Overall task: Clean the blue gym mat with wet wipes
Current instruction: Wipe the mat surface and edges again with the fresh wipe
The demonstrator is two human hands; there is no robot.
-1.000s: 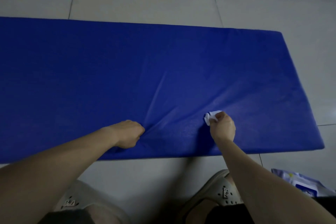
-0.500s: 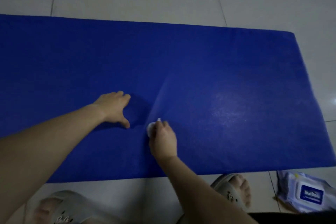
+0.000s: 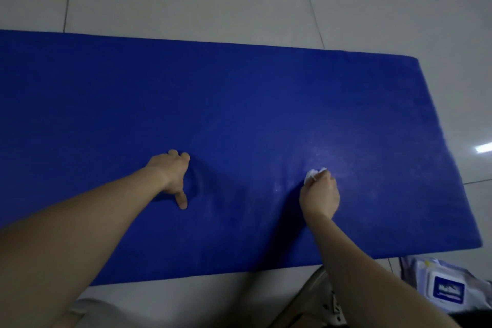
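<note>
The blue gym mat [image 3: 239, 101] seems mostly unwiped.
A wet wipe [image 3: 315, 174] is pinched by right hand [image 3: 320, 194]; grip of left hand [image 3: 169, 173] cannot be told.

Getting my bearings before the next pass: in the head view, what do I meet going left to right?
On the mat: left hand pressing down → right hand gripping the wipe → wipes pack, off the mat past its near right corner.
</note>
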